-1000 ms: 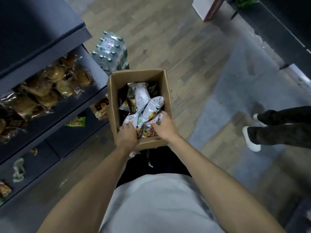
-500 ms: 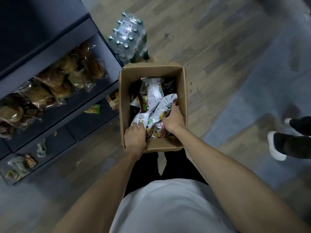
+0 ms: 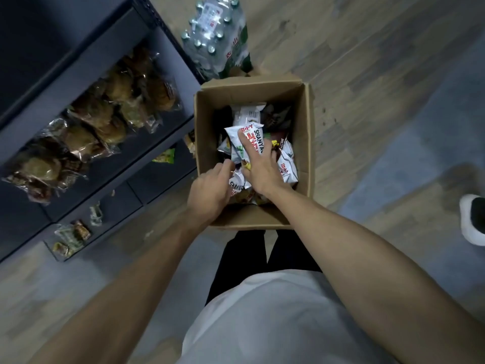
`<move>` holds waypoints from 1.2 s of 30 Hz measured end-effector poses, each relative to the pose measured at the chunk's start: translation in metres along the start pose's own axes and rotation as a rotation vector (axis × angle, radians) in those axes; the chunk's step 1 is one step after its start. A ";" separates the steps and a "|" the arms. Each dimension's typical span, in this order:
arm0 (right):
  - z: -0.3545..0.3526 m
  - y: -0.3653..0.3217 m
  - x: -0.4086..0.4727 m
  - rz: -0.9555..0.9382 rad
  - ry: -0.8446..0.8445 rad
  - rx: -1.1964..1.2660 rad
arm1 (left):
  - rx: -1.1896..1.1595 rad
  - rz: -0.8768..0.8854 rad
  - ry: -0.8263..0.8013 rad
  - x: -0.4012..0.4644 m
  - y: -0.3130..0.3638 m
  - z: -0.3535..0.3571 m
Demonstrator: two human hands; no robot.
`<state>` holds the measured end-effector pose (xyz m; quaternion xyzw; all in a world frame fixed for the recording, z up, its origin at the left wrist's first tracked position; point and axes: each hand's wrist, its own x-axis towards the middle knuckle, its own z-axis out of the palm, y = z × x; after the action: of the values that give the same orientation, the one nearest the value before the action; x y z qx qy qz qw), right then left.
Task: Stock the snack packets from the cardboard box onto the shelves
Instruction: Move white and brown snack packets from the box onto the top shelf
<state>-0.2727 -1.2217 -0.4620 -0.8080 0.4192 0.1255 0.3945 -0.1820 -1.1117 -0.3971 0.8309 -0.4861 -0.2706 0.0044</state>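
Head view, looking down. An open cardboard box (image 3: 252, 90) stands on the wood floor just right of a dark shelf unit (image 3: 168, 48) and holds a loose heap of white snack packets (image 3: 287, 164). The right hand (image 3: 258, 166) lies on the uppermost packet (image 3: 242, 137), its fingers (image 3: 242, 140) spread nearly straight across the wrapper, pressing rather than gripping. The left hand (image 3: 210, 191) sits at the near left of the heap with fingers curled toward a lower packet (image 3: 236, 183); whether they actually pinch it cannot be told.

Risks: the glossy wrappers would probably slide under a flat palm, so a lift from this pose could drop packets back into the box or over its wall; gathering several at once may crush the contents.

Limits of view: the box bottom and the packets beneath the hands are hidden. The wrapped buns (image 3: 86, 127) on the middle shelf are blurred. The bottled-water pack (image 3: 217, 35) at the far side is cut off by the frame edge, as is a bystander's shoe (image 3: 472, 219) at right.
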 end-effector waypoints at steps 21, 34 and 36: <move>-0.041 0.010 -0.016 0.260 0.205 0.080 | -0.051 -0.168 0.466 0.097 0.045 0.021; -0.052 0.034 0.003 0.144 -0.032 0.105 | -0.258 -0.295 0.196 0.043 0.081 0.066; -0.054 0.029 0.000 0.123 0.033 0.096 | -0.264 -0.381 0.184 0.049 0.084 0.065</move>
<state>-0.3020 -1.2715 -0.4424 -0.7629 0.4799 0.1157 0.4174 -0.2606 -1.1792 -0.4516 0.9209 -0.2786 -0.2510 0.1060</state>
